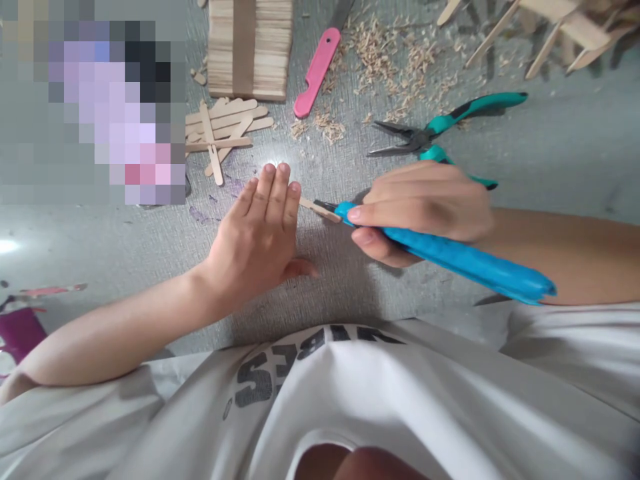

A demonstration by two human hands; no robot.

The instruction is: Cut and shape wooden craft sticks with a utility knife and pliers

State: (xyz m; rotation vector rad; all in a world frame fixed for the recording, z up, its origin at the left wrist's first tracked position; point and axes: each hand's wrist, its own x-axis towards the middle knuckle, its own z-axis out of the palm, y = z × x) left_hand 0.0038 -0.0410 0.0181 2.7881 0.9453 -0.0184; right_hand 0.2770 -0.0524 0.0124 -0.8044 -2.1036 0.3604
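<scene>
My left hand [257, 233] lies flat on the grey table, fingers stretched out and thumb apart. Its palm side presses down a wooden craft stick [325, 211], whose right end pokes out past the fingers; the rest is hidden beneath the hand. My right hand [420, 210] is closed around a blue-handled knife [465, 262]. The knife's dark, narrow tip reaches the bare end of the stick from the right; whether it cuts into the wood I cannot tell. Just beyond the right hand lie needle-nose pliers [423, 139] with teal grips, jaws slightly apart.
Loose craft sticks [227, 123] lie in a pile beyond my left hand, below a banded bundle of sticks [270, 50]. A pink-handled blade [317, 73] rests beside scattered wood shavings [385, 60]. At the far right stands a stick-built structure [565, 27]. The upper left is pixelated.
</scene>
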